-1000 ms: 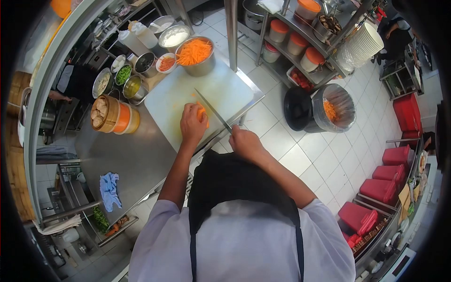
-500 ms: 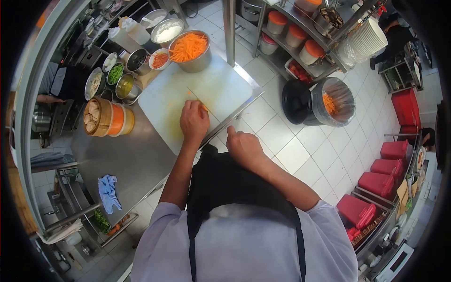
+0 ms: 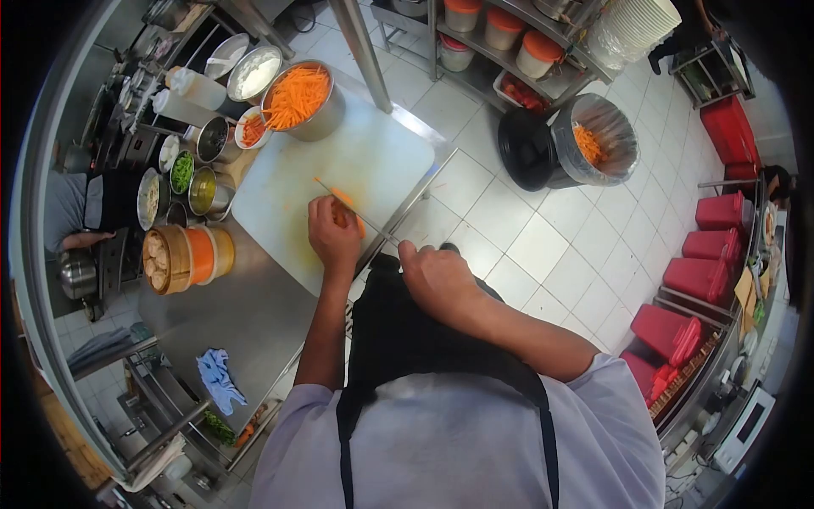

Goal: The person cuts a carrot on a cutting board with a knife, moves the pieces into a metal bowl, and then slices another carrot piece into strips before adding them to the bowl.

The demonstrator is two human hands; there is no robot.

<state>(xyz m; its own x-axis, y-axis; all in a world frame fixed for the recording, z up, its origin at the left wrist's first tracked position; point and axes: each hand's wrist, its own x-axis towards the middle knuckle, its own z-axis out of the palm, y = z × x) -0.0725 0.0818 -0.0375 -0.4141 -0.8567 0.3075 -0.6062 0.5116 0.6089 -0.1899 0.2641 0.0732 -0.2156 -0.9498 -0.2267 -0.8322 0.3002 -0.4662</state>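
Note:
On the white cutting board (image 3: pixel 373 136), my left hand (image 3: pixel 333 231) presses down with curled fingers on a piece of carrot (image 3: pixel 346 198), part of which stays hidden beneath them. My right hand (image 3: pixel 439 276) is closed around the handle of a knife (image 3: pixel 378 227) at the board's near right edge. The thin blade reaches across the carrot just ahead of my left fingers. A metal pot of shredded carrot (image 3: pixel 298 100) stands at the far end of the board.
Left of the board are small containers of chopped greens (image 3: pixel 182 172) and oil (image 3: pixel 203 191), plus a bamboo steamer (image 3: pixel 170 260). A blue cloth (image 3: pixel 220 380) lies on the steel counter (image 3: pixel 271 310). Right, a lined bin (image 3: pixel 593 140) stands on the floor. Another person's arm (image 3: pixel 87 240) shows far left.
The view has shifted, moving the board leftward in frame. More carrot shows beside my left fingers, and the blade now lies across it, closer to my left hand. Both hands keep their grips.

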